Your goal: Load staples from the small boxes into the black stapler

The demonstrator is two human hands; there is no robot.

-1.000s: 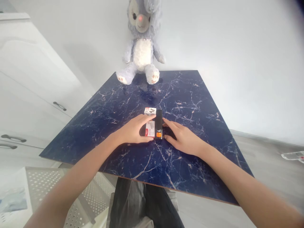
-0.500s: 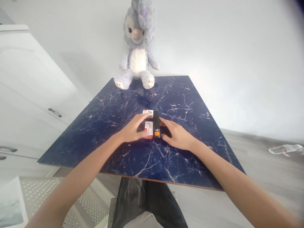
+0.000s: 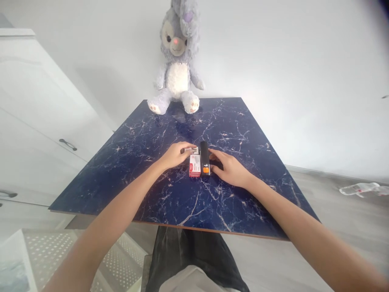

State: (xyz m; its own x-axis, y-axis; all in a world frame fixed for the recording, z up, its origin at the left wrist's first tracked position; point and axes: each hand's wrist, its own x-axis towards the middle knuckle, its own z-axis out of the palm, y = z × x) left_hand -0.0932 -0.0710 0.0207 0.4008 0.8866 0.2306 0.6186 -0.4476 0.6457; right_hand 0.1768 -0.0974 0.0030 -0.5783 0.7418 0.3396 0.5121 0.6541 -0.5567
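Observation:
My left hand [image 3: 178, 155] has its thumb and fingers closed on a small white box [image 3: 195, 150] that lies on the table. Just nearer to me stands a short stack of red-and-white boxes [image 3: 195, 165], like staple boxes. A black stapler-like object [image 3: 204, 156] with an orange patch at its near end lies lengthwise along their right side. My right hand [image 3: 228, 167] is at the right side of this black object, thumb and fingers apart, fingertips at or touching its edge; nothing is gripped in it.
The dark blue marbled table [image 3: 164, 194] spreads around both hands. A grey plush toy [image 3: 178, 77] sits at its far edge against the wall. White drawers [image 3: 51, 134] stand on the left, a perforated pale rack [image 3: 48, 251] below. A clear plastic bottle [image 3: 360, 189] lies on the floor at right.
My left hand has drawn away from the red-and-white stack and moved back to the far white box. My right hand stays by the black object. The view has shifted slightly.

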